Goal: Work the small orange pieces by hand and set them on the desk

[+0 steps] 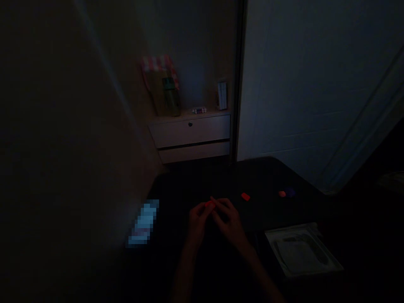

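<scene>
In the dim light, a small bright red piece is pinched between the fingertips of both hands above the dark table. My left hand is closed on it from the left. My right hand meets it from the right, thumb and fingers bent together at the piece. The fingers partly cover it, so its full shape is hidden. Another red piece, flat and roughly rectangular, lies to the right of my hands. Farther right, a small orange-pink lump rests against a dark purple lump.
A lit, pixelated screen is at the table's left. A pale shallow tray lies at right front. Behind the black table stands a drawer cabinet bearing a green-topped bottle and a checked cloth. Walls flank the table.
</scene>
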Motion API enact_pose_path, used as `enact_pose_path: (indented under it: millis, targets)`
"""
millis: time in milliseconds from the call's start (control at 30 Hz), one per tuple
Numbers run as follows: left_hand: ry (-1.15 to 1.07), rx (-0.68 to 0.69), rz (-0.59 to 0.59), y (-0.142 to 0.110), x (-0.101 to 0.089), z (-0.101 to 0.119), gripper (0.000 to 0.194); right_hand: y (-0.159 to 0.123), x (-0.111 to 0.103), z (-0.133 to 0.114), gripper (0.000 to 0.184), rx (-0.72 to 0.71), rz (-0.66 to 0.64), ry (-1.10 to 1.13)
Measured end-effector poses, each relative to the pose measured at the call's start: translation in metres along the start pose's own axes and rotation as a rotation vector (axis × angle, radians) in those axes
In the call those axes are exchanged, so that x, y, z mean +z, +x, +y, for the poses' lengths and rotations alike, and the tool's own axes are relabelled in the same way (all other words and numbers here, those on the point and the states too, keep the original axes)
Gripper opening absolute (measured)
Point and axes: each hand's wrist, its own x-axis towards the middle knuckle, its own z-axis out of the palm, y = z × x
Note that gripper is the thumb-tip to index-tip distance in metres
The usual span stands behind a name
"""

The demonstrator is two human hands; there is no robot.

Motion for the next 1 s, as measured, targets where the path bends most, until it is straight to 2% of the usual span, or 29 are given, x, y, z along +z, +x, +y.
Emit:
enact_pose_path:
  millis: [433, 533, 867, 1000]
  targets:
    - [-0.018, -0.006, -0.009, 0.0003, 0.0013, -0.0006, 0.028, 0.0030, -0.0026, -0.0060, 0.037, 0.023, -0.017, 0.054]
    - [-0.040, 0.000, 0.025, 0.0002, 0.0021, 0.0003, 0.029, 0.0036, -0.0009, -0.0088, 0.030, 0.027, 0.016, 0.074]
    - [-0.025, 0.008, 0.005, -0.0003, 0.0020, 0.0010, 0.030, 0.0045, -0.0002, -0.0085, 0.015, 0.070, 0.062, 0.076]
    - [-0.062, -0.002, 0.058, 0.0003, 0.0009, 0.0003, 0.034, 0.0042, 0.0005, -0.0083, 0.011, 0.086, 0.079, 0.071]
